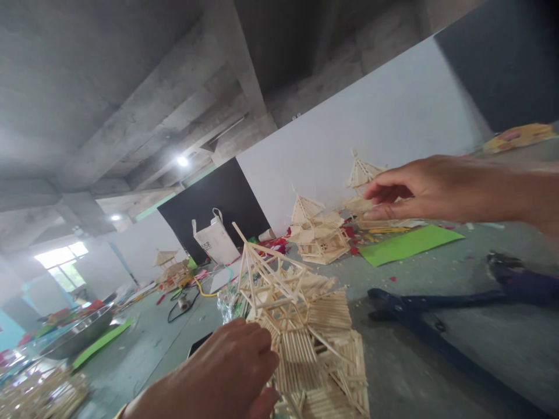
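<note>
A model house of thin wooden sticks (305,326) stands on the grey table just in front of me. My left hand (227,372) is closed around its left side, fingers curled against the roof. My right hand (419,189) reaches out to the far right with fingers bent and partly apart, nothing in them that I can make out. Its fingertips hover near another stick model with a pointed roof (362,177) by the white wall.
Blue-handled pliers (437,308) lie right of the model. A green sheet (406,244) and a further stick house (321,233) sit near the wall. A white bag (213,241), cables, a metal bowl (78,334) and more stick pieces are at the left.
</note>
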Action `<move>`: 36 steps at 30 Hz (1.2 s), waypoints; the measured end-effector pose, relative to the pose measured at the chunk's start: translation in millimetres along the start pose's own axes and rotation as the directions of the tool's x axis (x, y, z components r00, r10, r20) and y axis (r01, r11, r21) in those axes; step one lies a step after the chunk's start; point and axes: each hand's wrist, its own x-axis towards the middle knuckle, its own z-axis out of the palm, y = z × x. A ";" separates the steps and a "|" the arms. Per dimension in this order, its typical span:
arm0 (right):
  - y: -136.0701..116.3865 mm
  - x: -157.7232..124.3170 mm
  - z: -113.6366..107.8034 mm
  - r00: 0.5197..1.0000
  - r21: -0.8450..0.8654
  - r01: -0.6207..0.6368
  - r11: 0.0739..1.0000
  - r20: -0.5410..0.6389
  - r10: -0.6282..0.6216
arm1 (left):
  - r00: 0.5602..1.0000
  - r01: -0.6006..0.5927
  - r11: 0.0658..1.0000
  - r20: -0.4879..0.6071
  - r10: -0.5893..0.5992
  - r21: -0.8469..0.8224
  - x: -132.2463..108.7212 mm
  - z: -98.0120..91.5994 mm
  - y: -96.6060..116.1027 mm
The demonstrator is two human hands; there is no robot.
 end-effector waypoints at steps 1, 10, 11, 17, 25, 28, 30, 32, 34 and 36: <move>0.1 -0.1 0.0 1.000 -0.003 0.005 1.000 0.011 -0.005 | 1.000 0.001 1.000 0.005 -0.001 0.003 -0.3 -0.5 0.5; 1.0 0.0 -0.9 1.000 -0.004 0.011 1.000 0.022 -0.011 | 0.999 0.026 0.996 -0.042 -0.030 -0.087 -5.8 1.3 -5.5; 1.0 -0.1 -1.3 1.000 -0.001 0.007 1.000 0.022 -0.007 | 0.998 0.029 0.996 -0.049 -0.034 -0.090 -6.4 2.0 -6.4; 0.5 -0.7 -1.8 1.000 0.001 0.004 1.000 0.024 -0.004 | 0.999 0.040 0.993 -0.021 -0.043 -0.109 -6.2 5.1 -6.8; 2.6 0.5 -0.6 1.000 -0.011 0.019 1.000 0.023 -0.019 | 0.999 0.013 0.996 -0.031 -0.015 -0.084 -3.4 3.4 -5.5; 2.2 -0.4 -0.9 1.000 -0.013 0.017 1.000 0.023 -0.017 | 1.000 0.010 0.998 -0.029 -0.012 -0.062 -2.5 4.1 -5.2; 2.1 -1.3 -0.7 0.999 -0.012 0.021 1.000 0.024 -0.021 | 1.000 0.005 0.999 -0.025 -0.006 -0.051 -2.3 4.4 -4.9; 1.8 -2.0 -0.5 0.999 -0.006 0.028 1.000 0.027 -0.028 | 1.000 -0.006 0.999 -0.021 0.005 -0.040 -2.0 4.0 -4.5; 1.2 -2.1 -0.7 0.999 -0.002 0.012 1.000 0.034 -0.012 | 1.000 -0.012 0.999 -0.012 0.011 -0.039 -1.3 2.9 -4.0; 0.7 -1.3 -1.4 0.999 -0.003 -0.002 1.000 0.045 0.002 | 1.000 -0.008 0.999 -0.008 0.008 -0.047 -0.3 1.8 -3.7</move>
